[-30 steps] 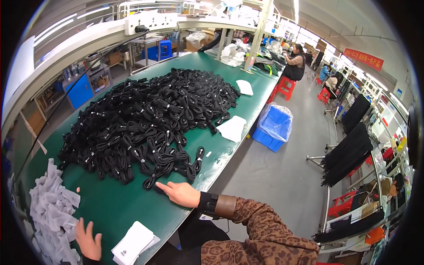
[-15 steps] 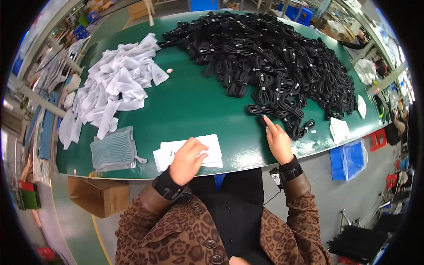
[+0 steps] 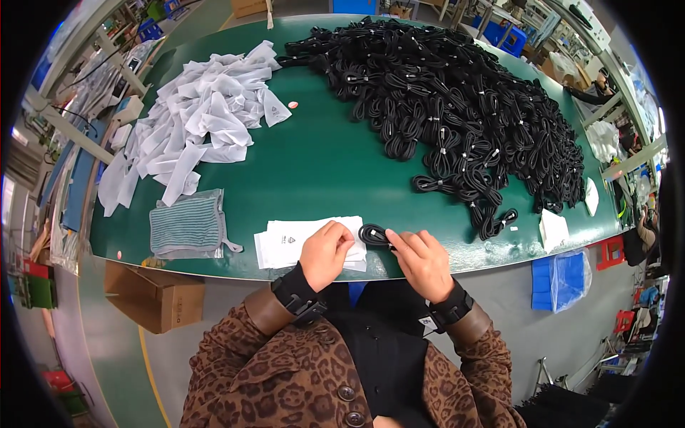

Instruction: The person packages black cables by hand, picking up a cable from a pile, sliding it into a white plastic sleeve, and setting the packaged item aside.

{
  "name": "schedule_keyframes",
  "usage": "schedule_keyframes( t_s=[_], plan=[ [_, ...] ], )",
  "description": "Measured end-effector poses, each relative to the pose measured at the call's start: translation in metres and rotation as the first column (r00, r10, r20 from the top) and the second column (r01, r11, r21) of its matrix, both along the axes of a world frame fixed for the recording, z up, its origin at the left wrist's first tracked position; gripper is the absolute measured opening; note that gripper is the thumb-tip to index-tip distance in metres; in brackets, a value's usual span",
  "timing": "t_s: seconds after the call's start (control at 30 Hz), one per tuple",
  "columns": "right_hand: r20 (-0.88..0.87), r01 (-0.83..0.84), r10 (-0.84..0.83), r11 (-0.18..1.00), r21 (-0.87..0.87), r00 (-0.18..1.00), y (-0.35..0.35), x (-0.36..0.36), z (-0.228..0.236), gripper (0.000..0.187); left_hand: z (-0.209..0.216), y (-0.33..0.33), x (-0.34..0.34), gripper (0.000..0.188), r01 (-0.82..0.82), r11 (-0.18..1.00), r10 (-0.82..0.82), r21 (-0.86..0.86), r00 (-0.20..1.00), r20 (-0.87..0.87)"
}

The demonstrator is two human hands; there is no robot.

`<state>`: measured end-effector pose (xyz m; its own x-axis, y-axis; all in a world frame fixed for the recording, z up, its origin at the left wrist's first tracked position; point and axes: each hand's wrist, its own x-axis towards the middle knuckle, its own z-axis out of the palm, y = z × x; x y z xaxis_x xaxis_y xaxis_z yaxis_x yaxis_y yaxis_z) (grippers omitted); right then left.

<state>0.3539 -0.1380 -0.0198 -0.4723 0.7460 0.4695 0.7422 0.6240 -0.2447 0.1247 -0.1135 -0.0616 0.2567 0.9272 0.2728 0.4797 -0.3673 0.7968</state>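
A small stack of flat white bags [image 3: 278, 250] lies at the table's near edge in front of me. My left hand [image 3: 325, 255] is over its right part, fingers curled and thumb close to them, pinching the top bag; the exact contact is partly hidden. Just right of the stack, a coiled black cable [image 3: 374, 235] sits at the fingertips of my right hand [image 3: 422, 264], which is closed on it. The cable's left end is beside the bags' right edge.
A large heap of coiled black cables [image 3: 457, 100] covers the far right of the green table [image 3: 314, 171]. White bags [image 3: 207, 114] are piled at the left. A ribbed grey-green item in clear plastic [image 3: 187, 225] lies near left; a cardboard box [image 3: 160, 296] stands below.
My right hand has moved left from the cable heap toward the white bags, bringing a coiled cable with it. The left hand has shifted slightly right over the stack.
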Motion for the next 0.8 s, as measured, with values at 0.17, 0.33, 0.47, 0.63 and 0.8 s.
schedule_keyframes(
  t_s=[0.17, 0.33, 0.47, 0.63, 0.8],
  plan=[
    [0.097, -0.04, 0.035, 0.998, 0.048, 0.995, 0.0, 0.001, 0.001, 0.05, 0.004, 0.0, -0.002, 0.01, -0.023, 0.983, 0.055, -0.181, 0.983, 0.174],
    [0.157, -0.132, 0.126, 0.991, 0.027, 0.979, 0.004, -0.001, 0.006, 0.052, 0.013, -0.001, -0.005, 0.011, 0.052, 0.984, -0.023, -0.17, 0.985, 0.172],
    [0.027, -0.144, 0.153, 0.97, -0.197, 0.988, 0.008, -0.002, 0.004, 0.044, 0.01, 0.002, -0.009, 0.014, 0.193, 0.977, -0.201, 0.088, 0.975, 0.093],
    [-0.327, -0.197, 0.038, 0.862, -0.468, 0.944, 0.019, -0.005, -0.007, 0.033, 0.026, 0.009, -0.008, 0.016, 0.262, 0.941, -0.266, 0.215, 0.964, -0.013],
    [-0.441, -0.261, 0.095, 0.906, -0.333, 0.893, 0.031, -0.014, 0.005, 0.032, 0.033, 0.021, -0.012, 0.013, 0.214, 0.966, -0.223, 0.143, 0.973, 0.053]
  ],
)
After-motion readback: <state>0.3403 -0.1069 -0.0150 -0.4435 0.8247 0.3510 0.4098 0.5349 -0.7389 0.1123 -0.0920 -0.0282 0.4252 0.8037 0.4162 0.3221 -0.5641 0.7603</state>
